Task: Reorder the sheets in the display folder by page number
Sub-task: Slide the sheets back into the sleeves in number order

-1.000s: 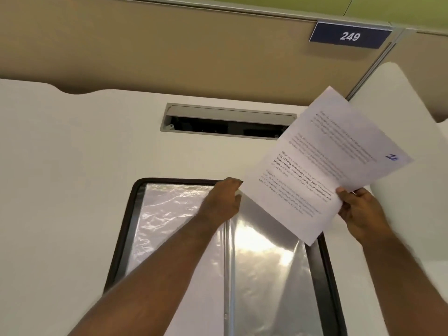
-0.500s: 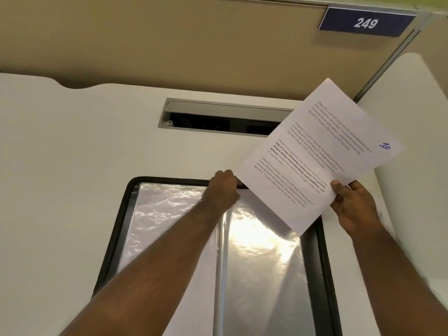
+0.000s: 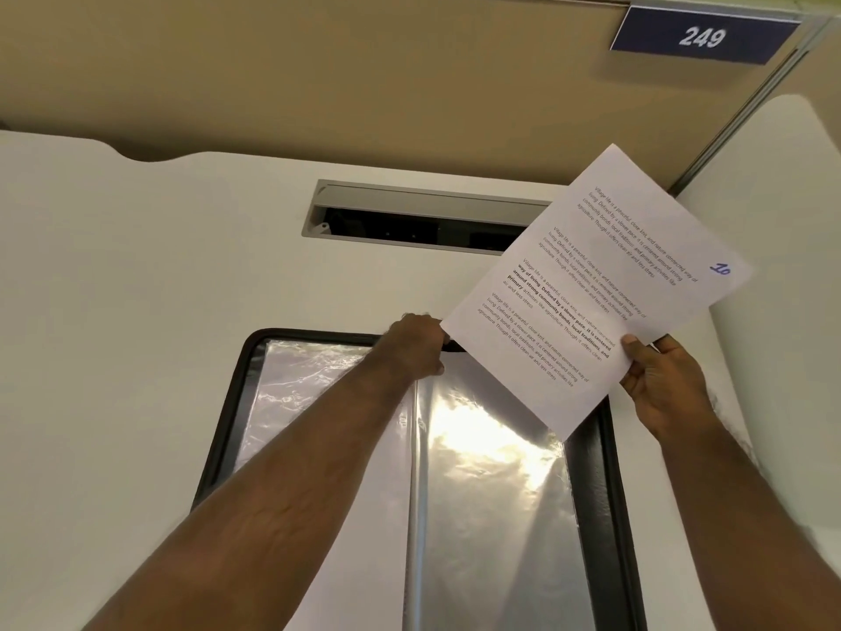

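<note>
Fingers of the right hand (image 3: pixel 662 384) pinch a printed sheet (image 3: pixel 596 289) marked 10, held tilted above the open display folder (image 3: pixel 591 471) on the white table (image 3: pixel 136 289), while the left hand (image 3: pixel 416 348) grips the folder's top edge.

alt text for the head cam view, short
A right hand holds a printed sheet marked 10 in blue ink above an open display folder on a white desk, while the left hand grips the folder's top edge. A blue sign reads 249.
</note>
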